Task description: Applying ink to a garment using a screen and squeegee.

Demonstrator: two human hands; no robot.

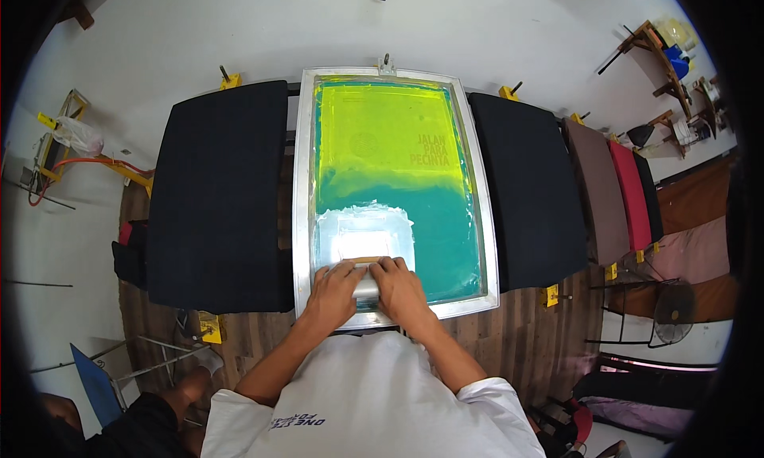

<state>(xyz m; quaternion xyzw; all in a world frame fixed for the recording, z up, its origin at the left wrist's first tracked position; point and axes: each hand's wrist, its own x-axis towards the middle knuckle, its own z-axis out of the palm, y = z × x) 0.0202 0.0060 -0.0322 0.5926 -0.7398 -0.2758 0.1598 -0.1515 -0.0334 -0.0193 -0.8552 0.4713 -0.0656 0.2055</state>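
A silver-framed printing screen [302, 187] lies in front of me, its mesh yellow-green at the far end and teal at the near end. Both hands grip a squeegee [367, 286] at the near left of the screen. My left hand [336, 289] wraps its left part and my right hand [399, 287] its right part, fingers curled over the top. Just beyond the squeegee spreads a patch of white ink [402, 231], with a bright glare beside it. The blade's lower edge is hidden by my hands and the squeegee.
Black fabric-covered boards flank the screen, one on the left [223, 195] and one on the right [529, 187]. Farther right stand a brown board [601, 191] and a red board [631, 195]. A fan [675, 311] is at the right. Another person's leg [187, 390] shows at lower left.
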